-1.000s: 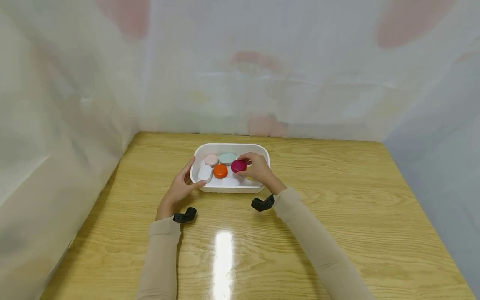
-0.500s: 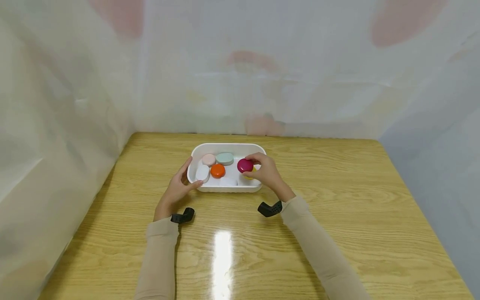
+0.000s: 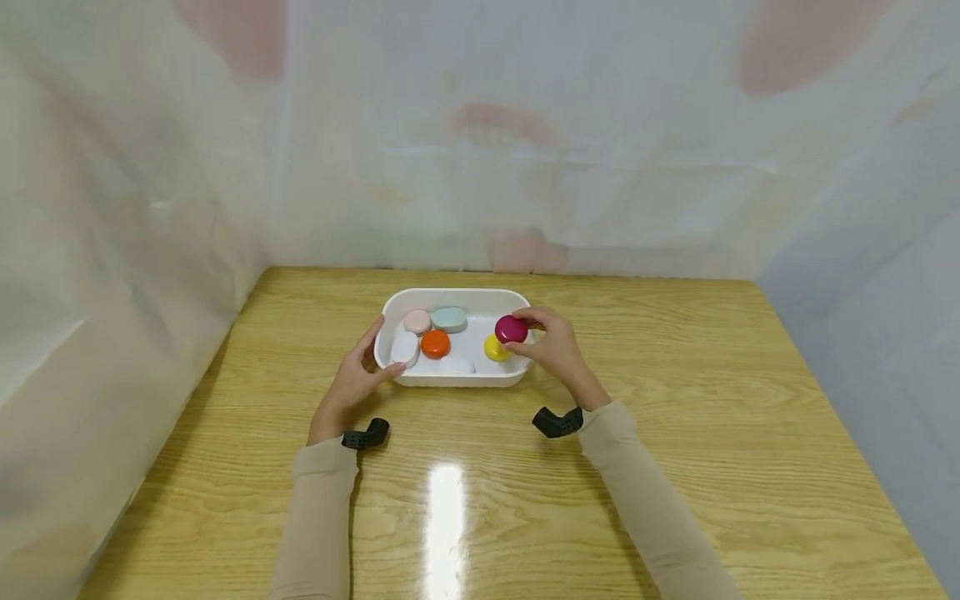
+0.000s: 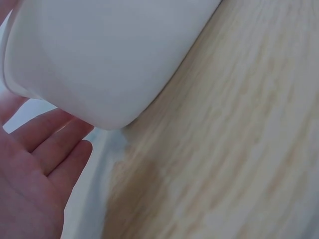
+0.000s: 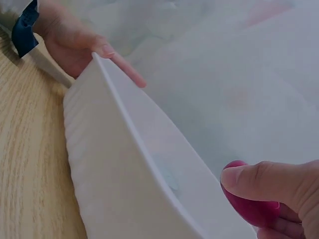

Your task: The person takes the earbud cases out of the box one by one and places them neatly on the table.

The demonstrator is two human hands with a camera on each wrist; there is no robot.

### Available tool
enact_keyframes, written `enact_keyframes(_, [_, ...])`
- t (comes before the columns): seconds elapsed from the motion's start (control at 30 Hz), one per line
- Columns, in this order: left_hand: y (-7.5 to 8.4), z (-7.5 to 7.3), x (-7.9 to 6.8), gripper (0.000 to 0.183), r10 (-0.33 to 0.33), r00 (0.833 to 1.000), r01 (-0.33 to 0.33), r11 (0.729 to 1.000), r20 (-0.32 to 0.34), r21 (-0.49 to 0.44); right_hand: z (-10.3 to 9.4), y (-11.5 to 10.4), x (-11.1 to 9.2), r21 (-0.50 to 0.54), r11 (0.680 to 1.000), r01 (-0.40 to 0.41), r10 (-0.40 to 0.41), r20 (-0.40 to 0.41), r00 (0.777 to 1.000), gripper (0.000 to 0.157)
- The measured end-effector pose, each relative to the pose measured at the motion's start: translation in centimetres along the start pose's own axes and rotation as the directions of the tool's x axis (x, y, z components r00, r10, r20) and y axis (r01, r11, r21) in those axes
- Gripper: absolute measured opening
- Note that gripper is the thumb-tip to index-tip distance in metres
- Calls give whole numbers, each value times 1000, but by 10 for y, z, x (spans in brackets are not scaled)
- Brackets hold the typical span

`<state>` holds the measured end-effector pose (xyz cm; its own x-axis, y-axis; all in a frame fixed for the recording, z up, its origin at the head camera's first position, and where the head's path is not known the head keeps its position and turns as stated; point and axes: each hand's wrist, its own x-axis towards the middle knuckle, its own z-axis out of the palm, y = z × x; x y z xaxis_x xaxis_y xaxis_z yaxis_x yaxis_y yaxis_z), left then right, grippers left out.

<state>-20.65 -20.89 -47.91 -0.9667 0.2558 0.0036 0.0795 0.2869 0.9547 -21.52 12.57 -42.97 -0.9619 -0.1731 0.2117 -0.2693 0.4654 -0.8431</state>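
My right hand (image 3: pixel 551 342) pinches a glossy magenta disc (image 3: pixel 511 329) between thumb and fingers, over the right end of a white plastic tub (image 3: pixel 450 380). My left hand (image 3: pixel 356 377) grips the tub's left end, thumb at the front rim and fingers along the side. In the left wrist view the fingers (image 4: pixel 60 142) lie against the outer wall. Inside the tub, a yellow disc (image 3: pixel 495 348) sits just below the magenta one. Toward the left are an orange disc (image 3: pixel 435 343), a pale pink disc (image 3: pixel 417 322), a mint oval piece (image 3: pixel 449 318) and a white oblong piece (image 3: pixel 406 348).
Another white piece (image 3: pixel 457 366) lies by the tub's front wall, partly hidden. The tub stands on a wood-grain table (image 3: pixel 675 433), toward its back edge. Patterned pale sheeting (image 3: pixel 600 167) hangs behind and at both sides.
My right hand has carried the magenta disc rightward from the tub's middle to its right end, uncovering more of the yellow disc. The left hand keeps its hold on the tub.
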Motion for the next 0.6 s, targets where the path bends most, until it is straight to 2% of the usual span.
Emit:
enact_keyframes(0.3, [-19, -1, 8, 92, 25, 1000, -25, 999, -4, 25, -14, 11, -6, 30, 999, -21, 23, -79, 997, 48])
enact_keyframes(0.47, [-18, -1, 6, 92, 26, 1000, -26, 999, 2, 21, -19, 16, -8, 62, 998, -30, 36, -106, 994, 48])
enact_keyframes(0.6, [-11, 0, 4, 91, 23, 1000, -23, 1000, 12, -5, -23, 21, -10, 82, 996, -39, 50, -135, 990, 48])
